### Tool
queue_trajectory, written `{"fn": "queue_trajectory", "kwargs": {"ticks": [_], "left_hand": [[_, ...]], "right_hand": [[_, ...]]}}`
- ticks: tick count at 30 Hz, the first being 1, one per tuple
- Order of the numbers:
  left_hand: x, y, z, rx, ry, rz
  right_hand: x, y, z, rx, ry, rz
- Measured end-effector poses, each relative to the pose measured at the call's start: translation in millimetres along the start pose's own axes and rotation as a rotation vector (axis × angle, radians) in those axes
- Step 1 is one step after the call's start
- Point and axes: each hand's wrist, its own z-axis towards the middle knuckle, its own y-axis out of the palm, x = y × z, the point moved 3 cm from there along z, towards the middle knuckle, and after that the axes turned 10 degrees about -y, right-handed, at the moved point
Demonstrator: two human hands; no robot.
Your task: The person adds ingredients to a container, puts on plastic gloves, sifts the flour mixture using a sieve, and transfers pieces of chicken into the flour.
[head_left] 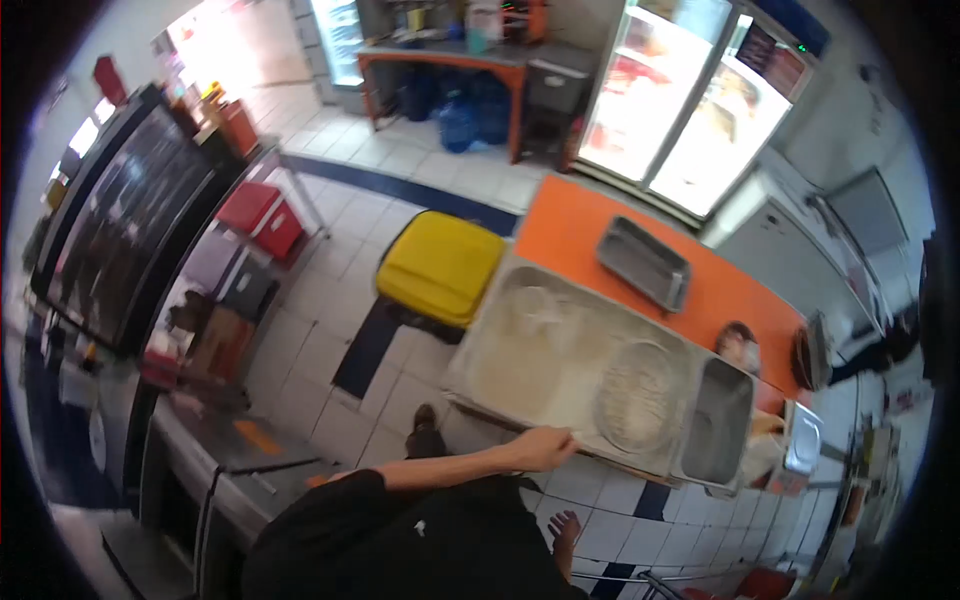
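Note:
My left hand reaches across my body, its fingers curled together at the near edge of a wide shallow basin. Whether anything is pinched in them cannot be made out. Pale, flour-like powder coats the basin floor. A round basket or sieve holding pale coated pieces sits in its right part, and a small whitish bowl-like shape lies toward the far left corner. Lower down, beside my body, my right hand hangs with its fingers spread, touching nothing visible.
An orange table carries a grey metal pan. A deep grey container adjoins the basin's right side. Left of the basin stands a yellow-lidded bin. A lit glass-door fridge stands behind; shelves with a red cooler are at left.

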Motion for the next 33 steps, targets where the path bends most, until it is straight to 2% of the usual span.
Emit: {"fn": "queue_trajectory", "kwargs": {"ticks": [1, 3, 7, 10, 12, 14, 16, 17, 18, 19, 20, 22, 23, 25, 26, 28, 32, 33], "left_hand": [[-2.5, -9.2, -1.7, -0.025, 0.019, -0.019], [-15.7, -25.1, 12.6, -0.143, 0.095, 0.009], [-28.3, -76.1, -17.9, -0.101, 0.155, -0.05], [-43.3, -147.0, -60.9, -0.124, 0.248, -0.07], [-54.7, -186.7, -79.8, -0.14, 0.274, -0.343], [-69.6, -234.3, -101.2, -0.132, 0.293, -0.393], [-85.5, -277.7, -125.6, -0.143, 0.113, -0.37], [-101.9, -287.4, -144.3, -0.188, 0.083, -0.351], [-115.9, -294.1, -154.0, -0.036, 0.055, -0.381], [-131.4, -312.1, -152.1, 0.136, 0.059, -0.395], [-147.8, -328.5, -153.2, 0.129, 0.088, -0.377], [-201.3, -363.7, -162.1, 0.136, -0.256, -0.396], [-224.4, -383.9, -165.2, 0.097, -0.249, -0.371], [-267.5, -429.6, -167.8, 0.285, -0.317, -0.246], [-285.3, -446.5, -169.9, 0.25, -0.307, -0.228], [-320.5, -479.6, -178.5, 0.391, -0.345, -0.195], [-371.0, -533.9, -188.8, 0.402, -0.463, -0.234], [-400.9, -535.5, -187.4, 0.443, -0.41, -0.292]], "right_hand": [[0.6, 9.6, -16.1, -0.001, -0.092, 0.022], [22.2, 25.5, -19.2, -0.029, -0.072, -0.061], [24.9, 66.4, -60.3, 0.007, -0.04, -0.157], [29.5, 119.4, -94.2, 0.004, 0.003, -0.162], [27.1, 140.0, -95.0, -0.104, 0.07, -0.259], [35.9, 173.8, -89.0, -0.104, 0.036, -0.339], [37.3, 211.8, -87.6, -0.117, 0.06, -0.384], [38.9, 225.5, -96.6, -0.24, 0.061, -0.335], [25.8, 236.8, -100.6, -0.355, 0.024, -0.3], [31.9, 260.0, -88.4, -0.245, 0.145, -0.341], [30.9, 280.2, -77.3, -0.241, 0.123, -0.314], [32.3, 329.0, -80.4, -0.23, 0.094, -0.294], [35.7, 355.0, -89.0, -0.224, 0.088, -0.29], [47.5, 402.5, -114.0, -0.216, 0.077, -0.265], [54.9, 421.9, -127.0, -0.213, 0.079, -0.251], [62.7, 462.6, -147.7, -0.214, 0.071, -0.239], [70.1, 534.9, -182.9, -0.217, 0.072, -0.243], [68.7, 548.8, -188.0, -0.218, 0.069, -0.244]]}}
